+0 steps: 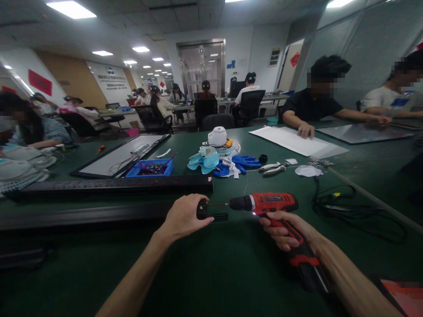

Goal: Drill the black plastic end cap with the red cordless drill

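Observation:
My right hand (286,231) is wrapped round the handle of a red and black cordless drill (274,202), whose small light glows. Its long thin bit (218,204) points left and reaches a black end piece (202,209). That piece is gripped between the thumb and fingers of my left hand (185,215), at the right end of a long black bar (132,212). A short black prong (220,217) sticks out to the right below the bit. Whether the bit's tip sits in a screw is too small to tell.
Behind lie a long black power strip (112,184), a blue tray (165,169) of wires, a white fan (218,137), blue gloves (244,162) and pliers (272,169). Black cable (346,207) coils at right. A co-worker (310,97) sits across the table, hand on a white sheet (291,138).

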Motion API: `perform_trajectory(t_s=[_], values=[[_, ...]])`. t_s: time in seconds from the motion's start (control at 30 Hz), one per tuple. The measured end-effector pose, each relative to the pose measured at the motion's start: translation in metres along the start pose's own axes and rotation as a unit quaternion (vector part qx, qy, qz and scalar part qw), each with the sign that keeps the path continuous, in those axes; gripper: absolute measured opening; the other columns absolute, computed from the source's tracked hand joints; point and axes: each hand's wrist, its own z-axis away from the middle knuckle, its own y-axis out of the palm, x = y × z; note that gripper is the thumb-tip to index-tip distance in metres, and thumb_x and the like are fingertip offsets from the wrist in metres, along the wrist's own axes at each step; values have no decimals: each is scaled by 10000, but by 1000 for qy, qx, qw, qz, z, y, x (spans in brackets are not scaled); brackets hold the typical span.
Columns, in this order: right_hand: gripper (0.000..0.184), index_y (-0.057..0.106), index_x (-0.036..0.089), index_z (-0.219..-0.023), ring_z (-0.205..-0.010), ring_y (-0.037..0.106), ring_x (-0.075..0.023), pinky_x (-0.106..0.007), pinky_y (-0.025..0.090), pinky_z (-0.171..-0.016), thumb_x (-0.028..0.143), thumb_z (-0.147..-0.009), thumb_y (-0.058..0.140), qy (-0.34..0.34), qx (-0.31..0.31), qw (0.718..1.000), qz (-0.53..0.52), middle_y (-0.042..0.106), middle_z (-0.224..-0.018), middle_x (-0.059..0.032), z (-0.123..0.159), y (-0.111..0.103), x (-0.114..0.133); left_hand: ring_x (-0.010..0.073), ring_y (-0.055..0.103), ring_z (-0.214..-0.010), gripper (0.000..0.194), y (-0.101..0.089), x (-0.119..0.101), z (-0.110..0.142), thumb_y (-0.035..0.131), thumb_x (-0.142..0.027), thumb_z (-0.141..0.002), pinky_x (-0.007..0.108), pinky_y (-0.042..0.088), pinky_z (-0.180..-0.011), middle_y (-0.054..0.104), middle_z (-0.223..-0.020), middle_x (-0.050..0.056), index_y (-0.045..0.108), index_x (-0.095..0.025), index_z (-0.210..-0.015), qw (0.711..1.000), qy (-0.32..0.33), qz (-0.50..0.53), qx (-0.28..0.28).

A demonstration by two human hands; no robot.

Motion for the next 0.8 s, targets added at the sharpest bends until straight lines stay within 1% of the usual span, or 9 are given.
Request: perform_trajectory(t_s=[0.17, 0.3, 0.4, 0.53, 0.67, 0.73, 0.8], values=[[316, 554, 164, -821, -346, 211, -14, -174, 354, -403, 393, -834, 771, -4, 3, 1000, -1, 419, -519, 115, -1, 1, 1, 256, 664, -1039, 520, -1, 0, 0, 734, -569, -808, 416, 513, -927, 706, -1160, 48, 641, -245, -1204, 1000, -3, 5, 2], [304, 561, 161, -831, -341, 217, -14, -175, 359, -401, 387, -849, 764, -4, 13, 1000, -2, 431, -523, 113, -3, -2, 0, 254, 663, -1038, 522, -2, -2, 0, 732, -566, -808, 415, 515, -920, 705, -1161, 51, 640, -239, -1205, 1000, -7, 7, 7], [309, 556, 165, -840, -333, 224, -15, -175, 365, -402, 408, -862, 747, -9, 21, 1000, 2, 428, -523, 115, -4, -5, -1, 253, 665, -1030, 507, -2, -3, 0, 737, -544, -809, 417, 515, -922, 706, -1152, 44, 640, -238, -1202, 1000, -4, 5, 1], [318, 559, 166, -840, -324, 249, -17, -174, 394, -404, 419, -850, 753, -9, 11, 1000, 7, 425, -517, 116, -6, -7, -2, 260, 665, -1030, 513, 0, -3, -1, 746, -540, -803, 419, 518, -918, 707, -1154, 46, 640, -238, -1203, 1000, -3, -2, -5], [279, 588, 156, -852, -322, 280, -20, -175, 420, -406, 383, -866, 750, -10, 9, 1000, -2, 442, -520, 109, -5, -8, -2, 260, 669, -1020, 510, 0, -2, -1, 758, -527, -795, 415, 514, -921, 710, -1148, 47, 644, -242, -1202, 1000, -1, 1, -8], [300, 593, 157, -850, -323, 270, -17, -169, 415, -401, 398, -849, 772, -13, -1, 1000, 1, 429, -517, 113, -4, -7, -1, 258, 669, -1018, 493, 0, -2, -1, 769, -502, -788, 413, 511, -915, 714, -1133, 42, 646, -243, -1188, 1000, 4, 7, -12], [342, 589, 165, -836, -322, 268, -16, -162, 408, -397, 434, -820, 799, -8, -8, 1000, 26, 407, -510, 119, -2, -1, 0, 261, 669, -1017, 481, -1, -2, -2, 777, -489, -777, 418, 511, -915, 718, -1117, 40, 650, -241, -1169, 1000, 2, 7, -20]])
